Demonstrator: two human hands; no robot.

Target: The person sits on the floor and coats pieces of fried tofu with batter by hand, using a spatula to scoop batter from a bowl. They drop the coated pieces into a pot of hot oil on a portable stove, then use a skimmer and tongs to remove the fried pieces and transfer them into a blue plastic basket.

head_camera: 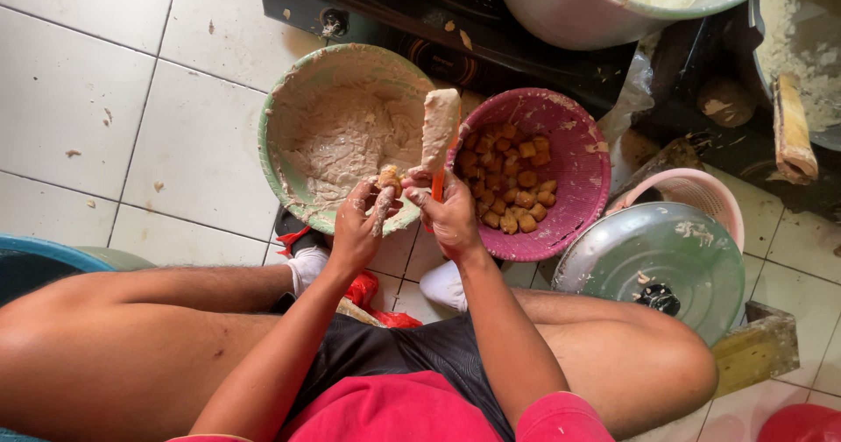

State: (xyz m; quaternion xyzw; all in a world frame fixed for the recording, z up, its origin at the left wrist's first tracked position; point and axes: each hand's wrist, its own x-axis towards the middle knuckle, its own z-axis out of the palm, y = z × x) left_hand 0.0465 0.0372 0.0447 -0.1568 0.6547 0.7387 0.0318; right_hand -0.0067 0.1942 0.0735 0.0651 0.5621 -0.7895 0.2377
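Tofu puff (388, 177), golden, batter-smeared

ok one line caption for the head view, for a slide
Seated on a tiled floor, the left hand holds a fried piece while the right hand holds a batter-coated spatula over a green bowl.

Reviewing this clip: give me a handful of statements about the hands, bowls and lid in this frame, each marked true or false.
1. The left hand holds a small fried piece. True.
2. The right hand holds a batter-coated spatula. True.
3. The pink basket is empty. False: it holds many golden fried pieces.
4. The green bowl holds pale batter. True.
5. The metal lid covers the green bowl. False: it lies on the floor to the right of the pink basket.
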